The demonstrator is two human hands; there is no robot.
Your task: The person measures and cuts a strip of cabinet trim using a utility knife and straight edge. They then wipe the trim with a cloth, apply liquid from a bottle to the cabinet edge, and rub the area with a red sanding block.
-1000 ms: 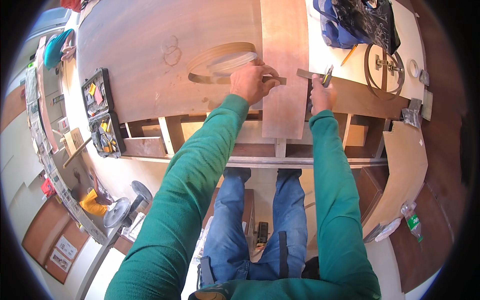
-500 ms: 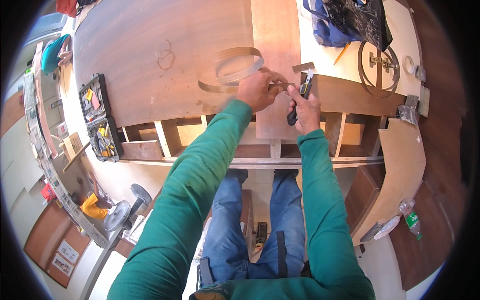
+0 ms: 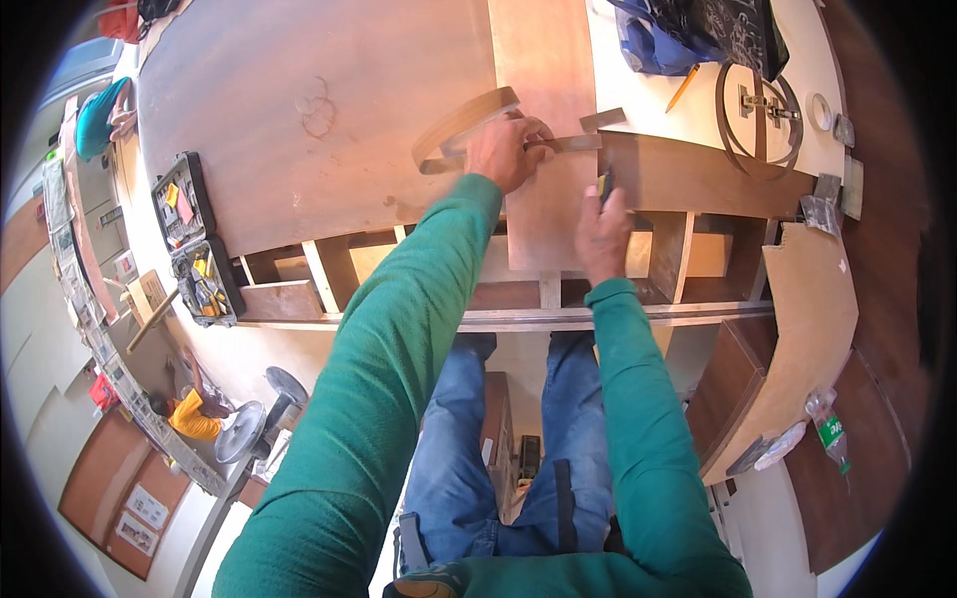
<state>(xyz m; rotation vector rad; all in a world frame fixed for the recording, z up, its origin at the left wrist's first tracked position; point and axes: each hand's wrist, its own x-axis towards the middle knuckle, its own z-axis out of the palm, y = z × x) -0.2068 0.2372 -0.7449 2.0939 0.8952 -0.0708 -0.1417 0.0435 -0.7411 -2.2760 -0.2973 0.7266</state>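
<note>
My left hand (image 3: 505, 151) grips a coiled strip of brown edge banding (image 3: 469, 118) over the brown wooden panels. The coil loops up to the left of the hand, and a short straight end sticks out to the right. In my right hand (image 3: 604, 231), blurred by motion, is a utility knife (image 3: 605, 185) whose dark, yellow-marked body shows above the fingers; its blade cannot be made out. A short cut piece of the banding (image 3: 602, 120) lies on the panels just beyond the knife.
Below the panels runs an open wooden frame with dividers (image 3: 684, 257). An open tool case (image 3: 186, 204) sits at the left. To the right are a pencil (image 3: 682, 88), a dark banding coil (image 3: 733, 130) around metal hinges, a tape roll (image 3: 818, 112) and cardboard (image 3: 812, 299). Other people (image 3: 189, 415) are at the left.
My right hand has drawn slightly down and away from the strip with the knife. My left hand has shifted up a little, and the strip's end now reaches out past its fingers.
</note>
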